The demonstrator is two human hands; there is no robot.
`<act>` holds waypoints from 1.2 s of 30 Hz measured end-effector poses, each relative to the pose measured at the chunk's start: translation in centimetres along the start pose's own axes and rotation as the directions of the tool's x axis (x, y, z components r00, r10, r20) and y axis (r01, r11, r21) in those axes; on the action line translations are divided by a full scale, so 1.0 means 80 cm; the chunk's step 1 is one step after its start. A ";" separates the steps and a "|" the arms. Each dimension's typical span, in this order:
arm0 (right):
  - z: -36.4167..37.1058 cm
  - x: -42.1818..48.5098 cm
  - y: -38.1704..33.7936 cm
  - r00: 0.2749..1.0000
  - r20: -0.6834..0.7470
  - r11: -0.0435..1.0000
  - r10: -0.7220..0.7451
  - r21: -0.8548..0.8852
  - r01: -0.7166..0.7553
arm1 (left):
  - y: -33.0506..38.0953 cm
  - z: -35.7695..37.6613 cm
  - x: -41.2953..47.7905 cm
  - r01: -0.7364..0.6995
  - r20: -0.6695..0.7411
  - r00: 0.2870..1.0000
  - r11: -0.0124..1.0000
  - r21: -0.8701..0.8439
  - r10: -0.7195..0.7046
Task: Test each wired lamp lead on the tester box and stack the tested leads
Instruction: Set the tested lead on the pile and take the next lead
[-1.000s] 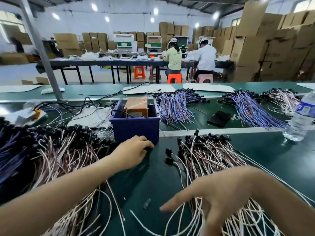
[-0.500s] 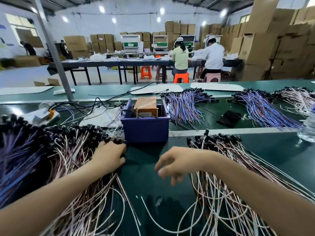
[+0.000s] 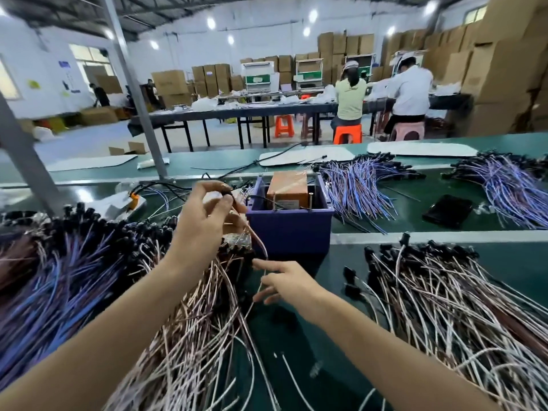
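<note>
A: Where did we have the lead?

B: We held one lead (image 3: 227,193) up in the middle of the frame, just left of the blue bin (image 3: 289,226). Our left hand (image 3: 204,223) kept a narrow grip on its black lamp end, pinched between thumb and fingertips. The pinkish wire hung down from there.

A: And the other hand?

B: Our right hand (image 3: 284,283) sat lower, just below the bin. Its grip was wide, with the fingers stretched almost straight toward the left and the hanging wire touching them.

A: The tester?

B: The orange tester box (image 3: 287,188) stood inside the bin, apart from both our hands.

A: What lay around us?

B: We had a heap of pink-white leads (image 3: 189,327) at lower left, under our left forearm. A second heap (image 3: 444,307) lay at lower right, on the green tabletop (image 3: 296,345). A blue-wired heap (image 3: 59,286) lay at the left edge, and two more blue bundles (image 3: 355,188) (image 3: 510,188) lay at upper right. A flat black thing (image 3: 447,206) sat between those two bundles.

A: Anyone else?

B: Two people sat on stools at a long table in the upper right, their backs to us.
</note>
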State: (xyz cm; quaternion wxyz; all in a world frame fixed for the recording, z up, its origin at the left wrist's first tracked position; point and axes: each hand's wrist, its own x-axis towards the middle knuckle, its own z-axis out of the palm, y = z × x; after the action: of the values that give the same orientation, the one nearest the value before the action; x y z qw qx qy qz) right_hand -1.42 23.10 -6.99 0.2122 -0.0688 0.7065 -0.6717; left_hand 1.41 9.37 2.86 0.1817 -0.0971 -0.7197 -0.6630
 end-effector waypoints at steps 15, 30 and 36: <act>-0.063 0.000 0.004 0.952 -0.296 0.730 -0.072 0.635 0.252 | -0.026 -0.070 0.019 0.229 0.584 0.509 0.753 0.617 -0.633; -0.044 -0.005 0.016 0.934 -0.133 0.916 -0.331 0.192 0.352 | -0.122 0.067 0.047 0.573 0.505 0.629 0.791 0.213 -0.591; -0.040 -0.013 0.008 0.930 0.140 0.940 -0.339 0.007 0.341 | -0.120 0.041 0.058 0.644 0.561 0.709 0.715 -0.271 -0.426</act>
State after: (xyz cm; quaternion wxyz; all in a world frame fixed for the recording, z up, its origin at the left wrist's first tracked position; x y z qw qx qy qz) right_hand -1.58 26.50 -7.40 0.1408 -0.2384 0.6731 -0.6858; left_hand -6.88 11.14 -4.31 -0.2281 -0.0705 -0.5637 -0.7907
